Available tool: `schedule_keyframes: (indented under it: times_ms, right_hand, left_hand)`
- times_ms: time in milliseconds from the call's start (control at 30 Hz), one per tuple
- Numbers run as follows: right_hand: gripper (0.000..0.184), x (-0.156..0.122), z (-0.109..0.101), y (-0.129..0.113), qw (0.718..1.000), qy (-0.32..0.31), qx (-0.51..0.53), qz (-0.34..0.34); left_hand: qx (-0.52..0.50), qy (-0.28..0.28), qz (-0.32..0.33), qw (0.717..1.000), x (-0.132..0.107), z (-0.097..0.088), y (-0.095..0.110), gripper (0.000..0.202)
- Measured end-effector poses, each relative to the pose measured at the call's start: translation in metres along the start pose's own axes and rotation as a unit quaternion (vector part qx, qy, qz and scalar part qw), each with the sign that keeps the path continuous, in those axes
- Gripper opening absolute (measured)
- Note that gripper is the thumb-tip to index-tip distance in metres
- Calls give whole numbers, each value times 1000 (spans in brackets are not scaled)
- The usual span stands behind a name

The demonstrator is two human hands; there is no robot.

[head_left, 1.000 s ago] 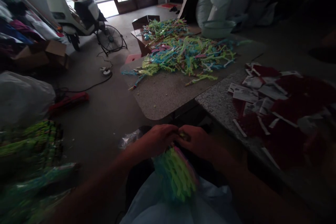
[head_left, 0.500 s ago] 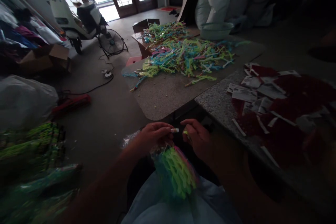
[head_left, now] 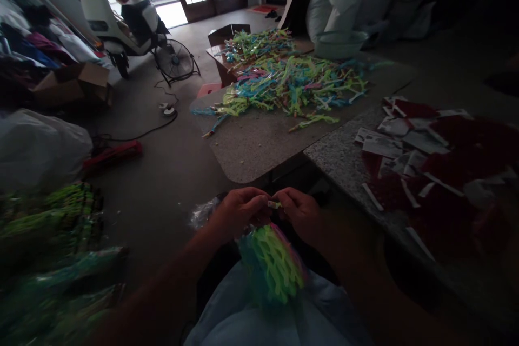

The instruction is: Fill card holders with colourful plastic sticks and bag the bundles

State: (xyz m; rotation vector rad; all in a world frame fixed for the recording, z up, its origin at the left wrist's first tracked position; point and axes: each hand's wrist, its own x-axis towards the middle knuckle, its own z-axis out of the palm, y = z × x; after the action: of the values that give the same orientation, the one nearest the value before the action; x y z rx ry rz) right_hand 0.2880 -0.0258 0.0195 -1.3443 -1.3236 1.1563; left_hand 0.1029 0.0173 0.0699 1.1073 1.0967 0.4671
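Observation:
My left hand (head_left: 245,206) is closed, pinching a small white printed piece (head_left: 272,204) between thumb and forefinger. Below its fingers hangs a bundle of soft neon strands (head_left: 278,265), yellow-green with some blue and pink, resting over my lap; whether the same hand also grips the bundle's top is hard to see. My right hand (head_left: 298,208) is closed too, its fingertips pinching a small yellow-green end (head_left: 279,205) that touches the white piece. The two hands almost meet at this spot.
Ahead stands a table (head_left: 243,157) heaped with tangled neon strands (head_left: 300,84). To the right, a speckled stone top (head_left: 336,151) carries red packets with white cards (head_left: 381,146). Bagged green strands (head_left: 60,216) lie at left. A fan (head_left: 174,62) and scooter (head_left: 125,32) stand farther back.
My right hand has moved left to meet my left hand, bringing the yellow-green end against the white printed piece. The bundle hangs much as before.

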Motion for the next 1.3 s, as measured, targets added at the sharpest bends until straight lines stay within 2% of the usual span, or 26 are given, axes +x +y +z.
schedule_keyframes:
  times_ms: [133, 267, 433, 533, 633, 733, 833, 967, 1067, 1200, 1300]
  right_hand:
    - [33, -1, -1, -4, 1000, 11, -15, 10]
    - [34, -2, -1, -11, 997, 20, -77, 13]
    - [31, -9, -5, -41, 978, 12, -208, 6]
    - [29, -10, -6, -52, 972, 5, -235, 20]
    - [29, -7, -4, -46, 986, 2, -160, 45]
    - [33, -1, -2, -31, 994, -12, 28, 108]
    - [31, 1, -1, -21, 969, 4, 181, 169]
    - [31, -1, 2, -15, 945, 13, 284, 162]
    - [32, -2, 6, -14, 948, -12, 291, 129]
    - [29, 0, 4, -16, 968, -77, 225, 82]
    - [33, 3, -2, -16, 967, -118, 208, 84]
  left_hand:
    - [9, 9, 15, 1000, -1, 5, -3, 40]
    - [22, 31, 37, 999, 2, 7, -10, 35]
    - [58, 69, 49, 995, 3, 10, -12, 25]
    - [55, 82, 46, 994, 2, 13, -12, 23]
    - [22, 77, 41, 996, 2, 13, -11, 26]
    - [-43, 54, 22, 997, 4, 8, -8, 33]
    - [-137, 39, 5, 990, 4, 0, -4, 41]
    - [-245, 23, 8, 969, 1, -7, -1, 48]
    - [-242, 22, 33, 969, -2, -8, -2, 48]
    - [-151, 32, 89, 984, -5, -11, -7, 46]
    - [-79, 40, 100, 991, -6, -15, -10, 43]
